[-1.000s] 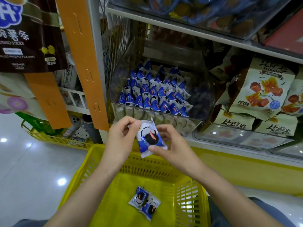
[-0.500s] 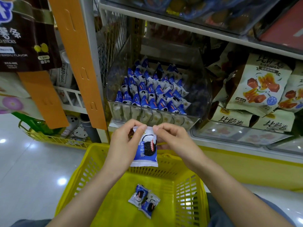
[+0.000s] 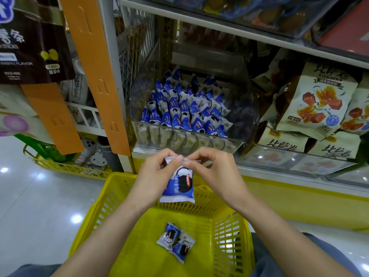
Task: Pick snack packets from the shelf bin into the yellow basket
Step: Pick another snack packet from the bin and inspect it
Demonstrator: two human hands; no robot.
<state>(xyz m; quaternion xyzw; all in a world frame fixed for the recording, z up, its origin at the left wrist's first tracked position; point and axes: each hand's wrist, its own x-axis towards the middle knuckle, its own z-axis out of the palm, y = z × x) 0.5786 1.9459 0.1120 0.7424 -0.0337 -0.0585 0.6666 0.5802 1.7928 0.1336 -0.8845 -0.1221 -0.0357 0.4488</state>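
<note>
A blue and white snack packet (image 3: 178,184) hangs upright over the yellow basket (image 3: 119,198). My left hand (image 3: 154,176) and my right hand (image 3: 214,170) both pinch its top seam between thumb and fingertips. Two more packets (image 3: 175,241) of the same kind lie on the basket floor. Behind my hands, the clear shelf bin (image 3: 191,141) holds several rows of these blue packets (image 3: 185,112).
Beige snack bags (image 3: 317,102) fill the shelf to the right of the bin. An orange hanging strip (image 3: 95,66) and a grey shelf post stand to the left, with a dark bag (image 3: 30,43) beyond. A low yellow wire basket (image 3: 65,166) sits on the glossy floor.
The packet turned from tilted to hanging upright. Both hands shifted their hold up to its top edge and drew together there.
</note>
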